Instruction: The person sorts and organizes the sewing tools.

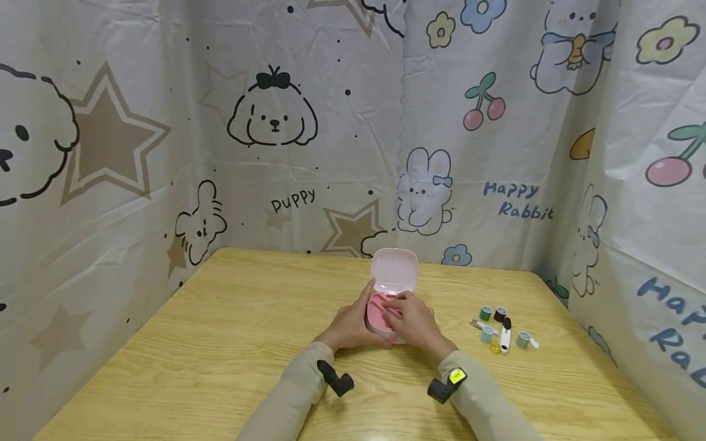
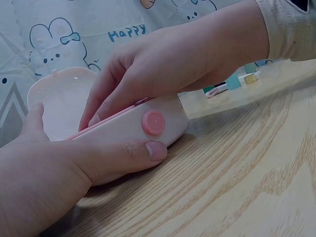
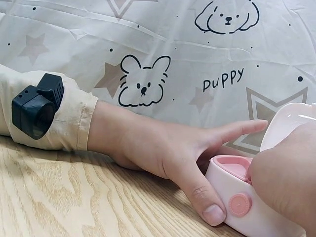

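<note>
A small white-and-pink case (image 1: 372, 329) stands on the table with its pale lid (image 1: 394, 269) raised at the back. My left hand (image 1: 351, 321) grips the case from the left, its thumb lying along the front wall beside a round pink button (image 2: 153, 122). Inside the case is a pink tray (image 1: 375, 304) with divided compartments. My right hand (image 1: 412, 320) reaches over the case from the right, with bent fingertips down in the tray. The hand itself hides much of the tray, and I cannot tell whether its fingertips pinch anything there.
To the right lie several small thread spools, among them a green one (image 1: 485, 313) and a dark red one (image 1: 500, 314). Near them are a white tool with a black end (image 1: 505, 335) and a small yellow thing (image 1: 494, 347). Patterned curtains (image 1: 298, 165) surround the wooden table (image 1: 220, 343).
</note>
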`<action>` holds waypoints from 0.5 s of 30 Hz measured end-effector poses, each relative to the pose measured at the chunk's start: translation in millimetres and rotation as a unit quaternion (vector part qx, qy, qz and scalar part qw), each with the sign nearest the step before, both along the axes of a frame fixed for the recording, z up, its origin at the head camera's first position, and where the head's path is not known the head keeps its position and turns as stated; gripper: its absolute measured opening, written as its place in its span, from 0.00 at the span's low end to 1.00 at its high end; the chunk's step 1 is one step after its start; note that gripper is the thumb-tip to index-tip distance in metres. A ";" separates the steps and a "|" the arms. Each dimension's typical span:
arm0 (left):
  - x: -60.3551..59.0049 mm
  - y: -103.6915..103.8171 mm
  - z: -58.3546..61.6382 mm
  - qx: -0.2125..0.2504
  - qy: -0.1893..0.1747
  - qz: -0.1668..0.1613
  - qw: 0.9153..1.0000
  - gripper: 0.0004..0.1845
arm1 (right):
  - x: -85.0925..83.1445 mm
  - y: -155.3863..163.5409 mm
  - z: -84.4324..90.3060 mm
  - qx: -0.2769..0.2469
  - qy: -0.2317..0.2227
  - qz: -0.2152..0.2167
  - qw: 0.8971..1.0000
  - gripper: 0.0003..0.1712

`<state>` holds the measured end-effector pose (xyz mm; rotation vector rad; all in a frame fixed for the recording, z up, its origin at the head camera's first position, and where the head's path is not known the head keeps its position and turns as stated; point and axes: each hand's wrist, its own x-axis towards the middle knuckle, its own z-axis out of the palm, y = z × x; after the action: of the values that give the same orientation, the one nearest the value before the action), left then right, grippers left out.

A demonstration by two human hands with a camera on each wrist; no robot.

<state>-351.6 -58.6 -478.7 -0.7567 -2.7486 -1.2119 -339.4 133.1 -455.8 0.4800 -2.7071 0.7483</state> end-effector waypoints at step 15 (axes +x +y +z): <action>-2.4 0.7 -2.8 -0.005 -0.008 0.003 1.000 0.77 | 1.2 -2.6 -0.9 -0.009 0.016 -0.007 1.000 0.15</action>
<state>-354.1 -57.8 -481.5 -0.7427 -2.7703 -1.2095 -338.2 130.6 -456.7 0.4640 -2.6696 0.7551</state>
